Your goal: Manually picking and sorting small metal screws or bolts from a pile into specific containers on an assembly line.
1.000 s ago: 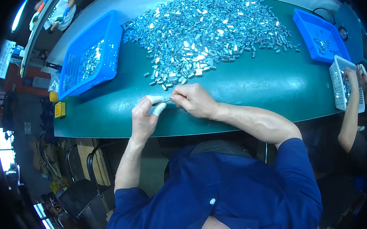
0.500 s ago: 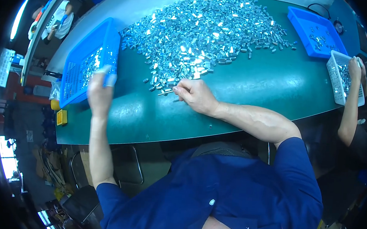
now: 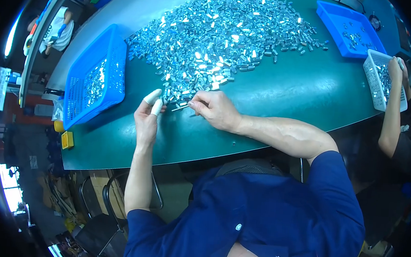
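My right hand (image 3: 219, 111) is closed in a pinch around a thin metal rod (image 3: 180, 107), which points left over the table. Just left of the rod's tip is my left hand (image 3: 146, 121), its thumb and a finger in white finger cots held apart with nothing seen between them. Both hands are at the near edge of a large heap of small shiny metal pieces (image 3: 230, 36). A blue perforated basket (image 3: 115, 83) with more such pieces in it stands to the left, beyond my left hand.
The heap lies on a green table (image 3: 292, 94). At the far right are a blue tray (image 3: 326, 18) with some pieces and a white basket (image 3: 371, 81), where a co-worker's hands (image 3: 397, 69) are. A small yellow box (image 3: 67, 140) sits by the left table edge.
My left hand has moved right, from the blue basket to beside the rod's tip. My right hand keeps its pinch on the rod nearly in place. The view has shifted slightly.
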{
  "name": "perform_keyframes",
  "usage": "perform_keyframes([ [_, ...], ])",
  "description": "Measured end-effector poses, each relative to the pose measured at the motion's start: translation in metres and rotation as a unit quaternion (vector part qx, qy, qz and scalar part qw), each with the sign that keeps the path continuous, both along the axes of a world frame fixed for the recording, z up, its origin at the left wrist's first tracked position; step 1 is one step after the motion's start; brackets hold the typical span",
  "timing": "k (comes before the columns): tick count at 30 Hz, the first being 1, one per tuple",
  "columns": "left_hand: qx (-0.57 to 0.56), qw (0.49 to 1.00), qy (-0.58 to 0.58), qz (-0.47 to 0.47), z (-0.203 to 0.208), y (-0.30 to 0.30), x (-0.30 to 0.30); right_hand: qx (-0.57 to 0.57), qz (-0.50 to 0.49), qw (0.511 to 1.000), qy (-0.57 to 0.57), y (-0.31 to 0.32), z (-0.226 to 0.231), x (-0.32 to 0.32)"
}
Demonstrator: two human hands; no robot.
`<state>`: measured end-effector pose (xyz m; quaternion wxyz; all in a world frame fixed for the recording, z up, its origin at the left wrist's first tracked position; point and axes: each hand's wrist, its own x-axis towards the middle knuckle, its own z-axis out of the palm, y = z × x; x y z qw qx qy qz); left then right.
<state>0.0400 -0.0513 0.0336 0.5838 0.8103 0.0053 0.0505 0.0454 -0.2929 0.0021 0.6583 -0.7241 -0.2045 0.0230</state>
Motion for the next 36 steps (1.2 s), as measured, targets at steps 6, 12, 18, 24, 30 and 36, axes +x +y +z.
perform_keyframes([
  [6,-0.261,0.963,0.070,-0.003,-0.007,-0.027,-0.023,0.008,-0.015,1.000,0.015,-0.003,0.006,-0.001],
  [12,-0.272,0.960,0.063,0.009,-0.010,-0.036,-0.031,0.029,-0.047,0.998,0.016,0.000,0.006,0.001],
  [18,-0.259,0.965,0.041,0.010,-0.023,-0.038,-0.038,0.000,-0.033,0.999,0.008,-0.005,0.007,0.002],
  [24,-0.236,0.971,0.012,0.041,-0.031,-0.042,-0.042,-0.057,0.022,0.998,-0.025,-0.004,0.003,-0.001],
  [30,-0.217,0.976,0.008,0.019,-0.026,-0.043,-0.040,-0.051,-0.029,0.997,-0.059,0.000,-0.001,0.004],
  [36,-0.204,0.979,-0.005,-0.019,-0.031,-0.044,-0.044,0.018,-0.043,0.999,-0.019,-0.004,0.000,0.000],
])
